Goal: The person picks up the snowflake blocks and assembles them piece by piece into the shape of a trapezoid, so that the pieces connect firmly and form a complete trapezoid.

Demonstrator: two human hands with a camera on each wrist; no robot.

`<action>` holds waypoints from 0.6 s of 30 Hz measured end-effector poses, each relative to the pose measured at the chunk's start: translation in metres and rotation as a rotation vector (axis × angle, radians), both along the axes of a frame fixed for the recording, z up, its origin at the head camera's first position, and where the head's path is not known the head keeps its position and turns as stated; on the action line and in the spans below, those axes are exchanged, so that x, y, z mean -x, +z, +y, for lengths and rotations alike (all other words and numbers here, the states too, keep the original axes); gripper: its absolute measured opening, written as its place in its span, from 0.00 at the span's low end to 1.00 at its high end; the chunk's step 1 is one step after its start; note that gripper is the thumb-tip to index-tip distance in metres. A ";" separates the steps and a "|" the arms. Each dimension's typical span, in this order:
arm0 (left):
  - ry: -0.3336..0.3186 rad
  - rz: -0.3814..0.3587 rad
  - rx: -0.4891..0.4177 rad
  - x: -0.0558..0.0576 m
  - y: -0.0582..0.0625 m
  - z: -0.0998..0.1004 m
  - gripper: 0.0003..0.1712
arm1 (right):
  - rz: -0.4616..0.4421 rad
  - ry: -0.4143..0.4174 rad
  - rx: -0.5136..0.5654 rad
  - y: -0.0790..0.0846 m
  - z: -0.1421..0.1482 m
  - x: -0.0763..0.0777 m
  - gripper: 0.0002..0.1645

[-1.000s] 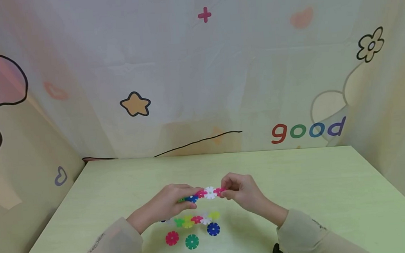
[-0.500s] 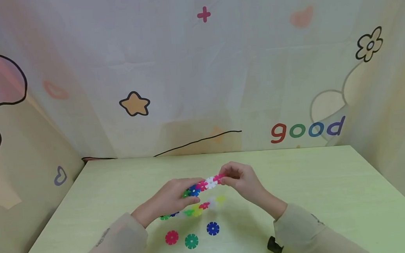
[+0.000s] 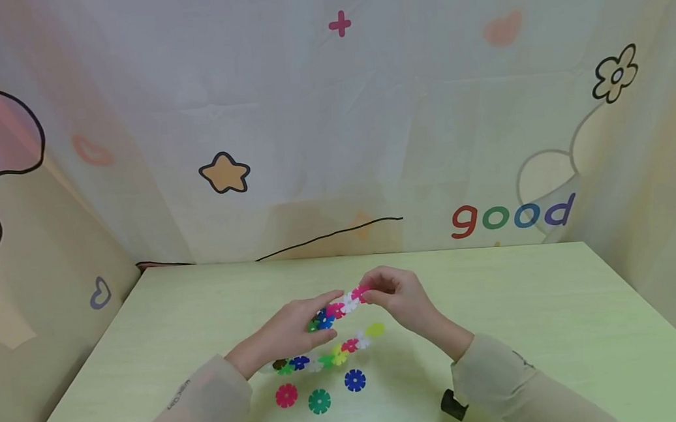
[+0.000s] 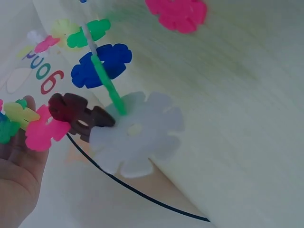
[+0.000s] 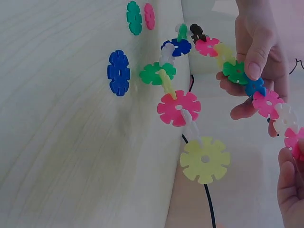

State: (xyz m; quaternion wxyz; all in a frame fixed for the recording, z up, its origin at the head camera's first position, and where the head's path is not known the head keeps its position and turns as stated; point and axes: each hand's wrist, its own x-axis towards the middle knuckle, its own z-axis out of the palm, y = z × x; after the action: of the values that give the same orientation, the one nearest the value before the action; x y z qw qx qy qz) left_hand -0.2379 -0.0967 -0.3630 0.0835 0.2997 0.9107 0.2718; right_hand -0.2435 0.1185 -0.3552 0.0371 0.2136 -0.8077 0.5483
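A chain of interlocking plastic snowflake discs [image 3: 324,318] in several colours is held above the table. My left hand [image 3: 287,327] grips its middle, the thumb lying over the green disc [image 5: 233,72] and blue disc, fingers behind. At the chain's far end my right hand [image 3: 399,295] pinches a pink disc [image 3: 359,294] between thumb and fingers. From the left hand the chain bends back through a brown disc [image 4: 69,107] and a large white disc [image 4: 156,135]. Its lower run ends in a free yellow disc [image 5: 205,160], below the right hand.
Three loose discs lie on the table [image 3: 529,328] nearer the body: pink [image 3: 287,395], green [image 3: 319,402] and blue [image 3: 355,380]. A black strap-like piece [image 3: 454,405] shows below the right sleeve. A printed curtain [image 3: 320,121] stands behind the table.
Both hands have lifted the chain up and away from the body, its right end now tilted higher. The lower run has swung to the right. The loose discs stay put.
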 end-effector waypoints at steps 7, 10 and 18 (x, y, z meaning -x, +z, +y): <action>0.028 -0.001 -0.025 0.000 0.002 0.007 0.41 | 0.032 0.011 -0.002 0.002 -0.003 -0.001 0.06; 0.038 -0.013 -0.049 0.001 0.001 0.011 0.41 | 0.049 0.021 0.000 0.003 -0.004 -0.001 0.06; 0.008 0.009 -0.114 0.003 -0.001 0.015 0.32 | 0.073 0.028 -0.017 0.007 -0.008 -0.002 0.07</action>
State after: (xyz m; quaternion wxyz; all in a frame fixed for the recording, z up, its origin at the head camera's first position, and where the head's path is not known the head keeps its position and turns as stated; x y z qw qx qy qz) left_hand -0.2413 -0.0818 -0.3637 0.0610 0.3018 0.8952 0.3221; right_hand -0.2411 0.1100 -0.3483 0.0573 0.2450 -0.8073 0.5339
